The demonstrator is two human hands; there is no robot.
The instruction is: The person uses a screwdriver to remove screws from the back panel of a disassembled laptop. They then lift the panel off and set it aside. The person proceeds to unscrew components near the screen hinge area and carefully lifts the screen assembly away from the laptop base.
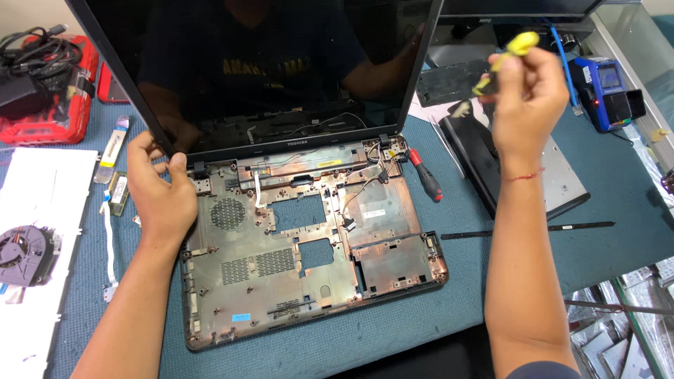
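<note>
Yellow-handled screwdriver (511,57) is clasped in closed right hand (526,105); screen corner (168,149) is pinched by left hand (160,193); stripped laptop base (309,260), hinge stage.

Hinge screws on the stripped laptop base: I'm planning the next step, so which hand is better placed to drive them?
Probably the right hand: it holds the yellow screwdriver. The left hand steadies the screen corner.

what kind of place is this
Probably an electronics repair bench. A stripped laptop base lies open on a blue mat, the left hand steadying its screen. The right hand holds a yellow screwdriver, and a loose cooling fan sits nearby.
</note>
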